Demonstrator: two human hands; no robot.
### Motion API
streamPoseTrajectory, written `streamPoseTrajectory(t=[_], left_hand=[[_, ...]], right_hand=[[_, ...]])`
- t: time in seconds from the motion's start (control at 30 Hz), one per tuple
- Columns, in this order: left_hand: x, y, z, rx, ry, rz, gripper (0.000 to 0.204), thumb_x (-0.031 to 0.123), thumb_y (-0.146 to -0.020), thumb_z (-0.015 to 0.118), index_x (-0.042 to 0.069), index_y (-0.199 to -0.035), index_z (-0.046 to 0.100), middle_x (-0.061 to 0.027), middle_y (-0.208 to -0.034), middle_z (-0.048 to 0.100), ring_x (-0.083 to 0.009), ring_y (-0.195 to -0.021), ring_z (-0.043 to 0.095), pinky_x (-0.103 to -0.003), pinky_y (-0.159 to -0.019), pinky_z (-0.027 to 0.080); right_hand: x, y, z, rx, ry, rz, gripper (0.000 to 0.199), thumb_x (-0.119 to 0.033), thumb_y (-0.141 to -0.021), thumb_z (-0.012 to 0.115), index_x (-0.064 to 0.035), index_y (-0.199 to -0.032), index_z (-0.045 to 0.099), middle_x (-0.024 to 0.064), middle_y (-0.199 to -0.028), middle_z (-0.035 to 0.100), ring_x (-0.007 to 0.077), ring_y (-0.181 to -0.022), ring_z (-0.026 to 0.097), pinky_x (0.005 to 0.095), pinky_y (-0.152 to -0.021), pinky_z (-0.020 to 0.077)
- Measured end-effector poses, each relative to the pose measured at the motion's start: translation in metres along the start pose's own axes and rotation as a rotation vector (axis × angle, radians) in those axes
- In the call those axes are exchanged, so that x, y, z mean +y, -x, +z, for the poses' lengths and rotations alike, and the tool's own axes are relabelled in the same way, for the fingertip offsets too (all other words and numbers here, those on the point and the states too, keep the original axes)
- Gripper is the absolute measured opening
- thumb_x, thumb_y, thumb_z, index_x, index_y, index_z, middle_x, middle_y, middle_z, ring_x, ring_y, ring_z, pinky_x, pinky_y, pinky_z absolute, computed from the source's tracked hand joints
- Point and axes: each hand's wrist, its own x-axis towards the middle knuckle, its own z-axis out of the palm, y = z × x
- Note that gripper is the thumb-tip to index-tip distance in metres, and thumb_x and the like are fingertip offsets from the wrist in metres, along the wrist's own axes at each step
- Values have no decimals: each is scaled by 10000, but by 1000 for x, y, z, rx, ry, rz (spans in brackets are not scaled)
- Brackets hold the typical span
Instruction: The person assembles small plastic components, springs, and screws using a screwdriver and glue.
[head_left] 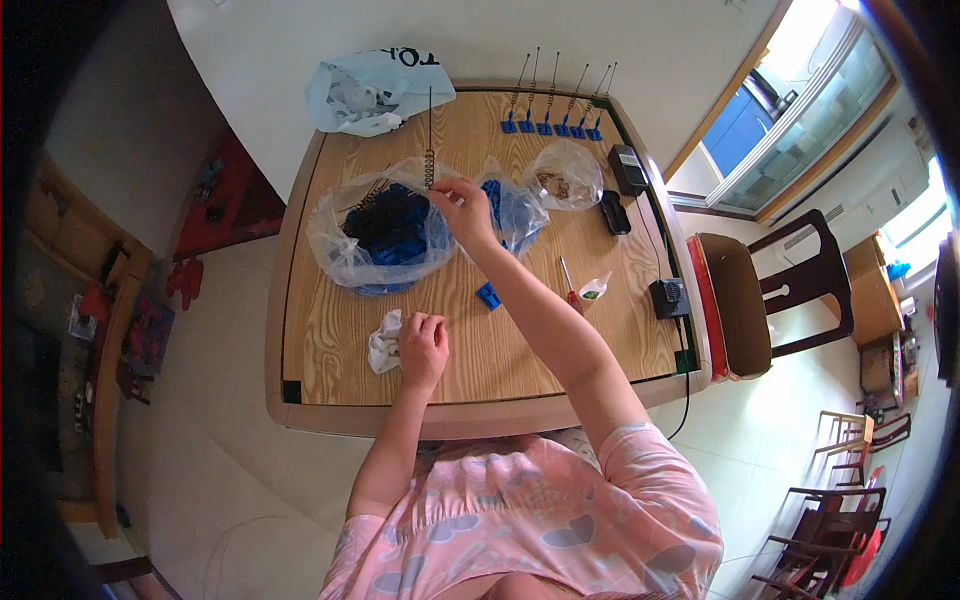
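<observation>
My right hand (463, 208) pinches the lower end of a thin black wire with a coiled spring section (429, 165), held upright. Below it lies a large clear plastic bag (330, 235), open, with black coiled wires (375, 222) and blue parts (402, 252) inside. My left hand (424, 345) rests near the table's front edge with curled fingers, beside a crumpled white tissue or bag (385, 345); what its fingertips hold, if anything, is hidden. A single blue plastic part (488, 295) lies between my arms. Another clear bag (522, 220) with blue parts is partly behind my right forearm.
Several blue-footed spring wires (545, 128) stand at the back. A clear bag of brass-coloured pieces (565, 180), a black box (628, 170), a black case (615, 212), a screwdriver (572, 297) and a black adapter (668, 298) are at right. A light-blue bag (345, 100) sits back left.
</observation>
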Motion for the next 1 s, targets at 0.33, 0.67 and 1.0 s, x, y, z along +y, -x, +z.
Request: streamPoseTrajectory(t=[0.33, 0.67, 1.0], left_hand=[[5, -1, -2, -4, 27, -30, 107, 44, -792, 690, 75, -878, 636, -88, -877, 573, -307, -867, 573, -432, -755, 475], [2, -1, -1, -47, 19, -33, 120, 33, -804, 681, 68, -912, 642, -96, -891, 580, -310, -860, 582, -419, -749, 474], [5, -2, -1, -35, 41, -47, 110, 45, -813, 678, 78, -907, 633, -89, -882, 576, -310, -841, 578, -434, -734, 470]], right_hand=[[-34, 132, -138, -460, 262, 343, 199, -174, -853, 712, -1, -948, 684, 70, -741, 663, 104, -689, 582, 299, -649, 486], [-11, 209, -189, -346, 614, 549, 201, -207, -776, 728, -49, -899, 710, 141, -724, 678, 258, -694, 677, 363, -642, 518], [-22, 210, -200, -362, 583, 589, 253, -283, -815, 686, -45, -898, 672, 175, -782, 685, 348, -780, 678, 422, -702, 524]])
